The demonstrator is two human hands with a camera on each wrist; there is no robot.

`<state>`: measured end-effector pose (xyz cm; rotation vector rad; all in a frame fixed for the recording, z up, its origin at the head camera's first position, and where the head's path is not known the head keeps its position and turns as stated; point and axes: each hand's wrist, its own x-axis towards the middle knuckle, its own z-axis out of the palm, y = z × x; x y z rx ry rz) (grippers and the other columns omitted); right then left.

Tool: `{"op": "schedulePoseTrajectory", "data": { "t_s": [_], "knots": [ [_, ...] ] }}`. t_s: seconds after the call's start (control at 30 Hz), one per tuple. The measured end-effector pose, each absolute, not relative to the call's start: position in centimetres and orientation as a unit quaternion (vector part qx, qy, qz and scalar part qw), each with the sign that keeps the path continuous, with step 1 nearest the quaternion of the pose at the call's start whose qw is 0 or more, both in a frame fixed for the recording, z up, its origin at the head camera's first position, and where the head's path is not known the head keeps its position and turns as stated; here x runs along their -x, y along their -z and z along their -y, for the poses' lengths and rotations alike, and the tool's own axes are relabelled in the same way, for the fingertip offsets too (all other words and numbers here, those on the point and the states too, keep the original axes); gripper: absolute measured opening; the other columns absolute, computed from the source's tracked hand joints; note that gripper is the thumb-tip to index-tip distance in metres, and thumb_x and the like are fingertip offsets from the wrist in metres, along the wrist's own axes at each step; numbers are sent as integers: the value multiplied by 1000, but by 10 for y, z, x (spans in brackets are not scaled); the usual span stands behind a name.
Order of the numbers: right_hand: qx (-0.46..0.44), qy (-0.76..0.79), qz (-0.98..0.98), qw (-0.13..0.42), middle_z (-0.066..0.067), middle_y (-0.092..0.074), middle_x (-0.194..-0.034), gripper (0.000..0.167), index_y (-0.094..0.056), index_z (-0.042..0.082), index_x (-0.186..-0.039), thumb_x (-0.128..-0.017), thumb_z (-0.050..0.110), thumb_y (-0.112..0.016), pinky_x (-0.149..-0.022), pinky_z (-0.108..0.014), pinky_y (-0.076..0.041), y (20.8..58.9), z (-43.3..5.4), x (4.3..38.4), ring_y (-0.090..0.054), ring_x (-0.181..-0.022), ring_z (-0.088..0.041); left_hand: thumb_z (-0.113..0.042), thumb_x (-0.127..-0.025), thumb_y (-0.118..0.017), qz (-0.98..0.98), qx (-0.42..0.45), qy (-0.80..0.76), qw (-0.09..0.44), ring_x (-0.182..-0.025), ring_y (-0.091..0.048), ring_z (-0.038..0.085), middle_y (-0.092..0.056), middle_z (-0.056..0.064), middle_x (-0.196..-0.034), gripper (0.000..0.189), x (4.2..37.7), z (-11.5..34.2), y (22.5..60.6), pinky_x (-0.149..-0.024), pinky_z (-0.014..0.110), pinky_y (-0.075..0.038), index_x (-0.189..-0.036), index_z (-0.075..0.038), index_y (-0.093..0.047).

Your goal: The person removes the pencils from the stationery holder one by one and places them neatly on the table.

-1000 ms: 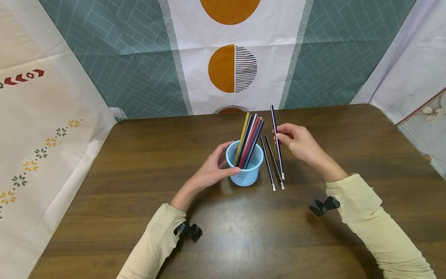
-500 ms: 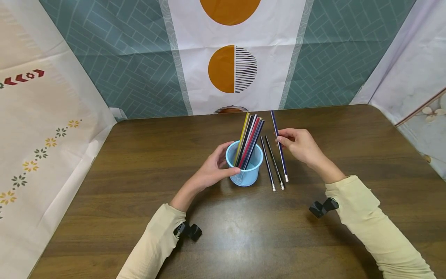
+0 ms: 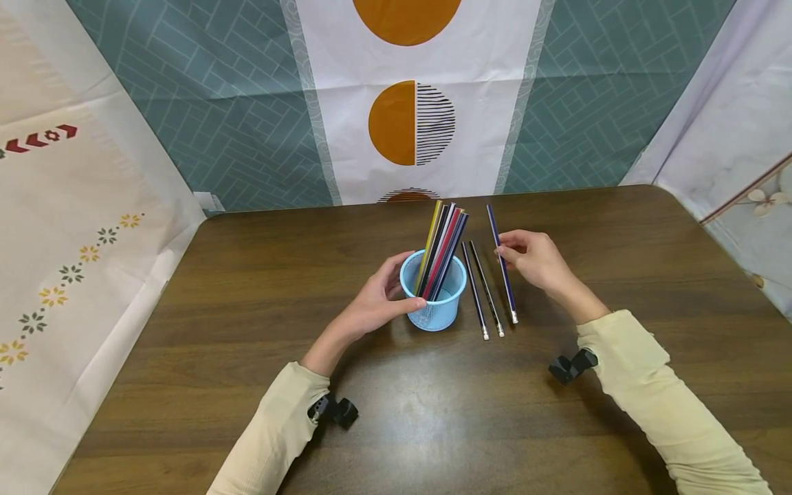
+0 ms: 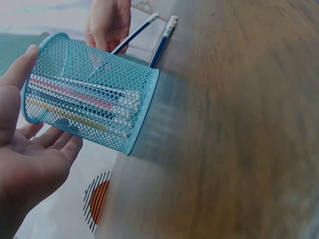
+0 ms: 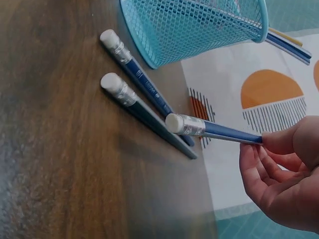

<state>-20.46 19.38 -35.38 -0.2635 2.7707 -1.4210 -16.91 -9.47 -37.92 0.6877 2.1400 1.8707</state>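
Observation:
My left hand [image 3: 377,302] holds a light blue mesh pencil cup [image 3: 435,317], thumb on the near side of its rim and fingers around the far side. Several pencils [image 3: 441,251], yellow, black, red and dark blue among them, lean inside it. Between thumb and fingertips, my right hand [image 3: 537,260] pinches a blue pencil [image 5: 229,132] by its shaft, its white eraser end pointing toward me. Between cup and right hand, a dark blue pencil [image 5: 142,79] and a blackish pencil [image 5: 149,117] lie side by side on the table, erasers toward me.
The brown wooden table [image 3: 247,289] reaches back to a patterned cloth [image 3: 247,103] hanging behind its far edge. Pale cloths hang on the left and right. A small black device [image 3: 334,410] is strapped at the left wrist, another device [image 3: 572,366] at the right.
My right hand has moved slightly right and toward me, lowering the blue pencil away from the two lying on the table. My left hand and the cup have stayed in place.

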Motion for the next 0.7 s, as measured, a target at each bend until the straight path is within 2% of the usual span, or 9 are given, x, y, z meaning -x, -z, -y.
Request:
{"op": "schedulePoseTrajectory", "data": {
  "t_s": [0.07,0.3,0.57,0.7],
  "knots": [
    [85,456,-886,16,-29,-64,-106,28,-56,-15,-121,-97,1,-55,-80,-44,-55,356,-195,205,-63,-90,-31,1,-84,-73,-728,-234,-635,109,-128,-45,26,-44,16,-142,75,169,95,379,-106,35,-37,-146,-5,-32],
    [83,459,-884,28,-29,-63,-106,28,-56,-16,-119,-97,0,-55,-71,-27,-56,367,-196,209,-63,-88,-29,1,-83,-73,-727,-232,-636,113,-129,-45,27,-43,16,-142,75,168,95,379,-107,36,-37,-146,-5,-32],
    [73,451,-888,44,-27,-61,-110,33,-53,-14,-127,-98,1,-54,-74,-32,-57,372,-196,211,-61,-93,-32,0,-85,-72,-731,-229,-633,115,-129,-44,26,-42,16,-143,74,169,95,379,-108,38,-35,-147,-6,-32],
    [71,450,-889,51,-28,-61,-111,33,-53,-14,-127,-97,2,-54,-72,-30,-57,374,-195,213,-62,-92,-32,-1,-85,-72,-732,-228,-631,116,-130,-43,26,-42,15,-143,74,169,95,378,-108,38,-34,-147,-6,-32]
  ]
}}
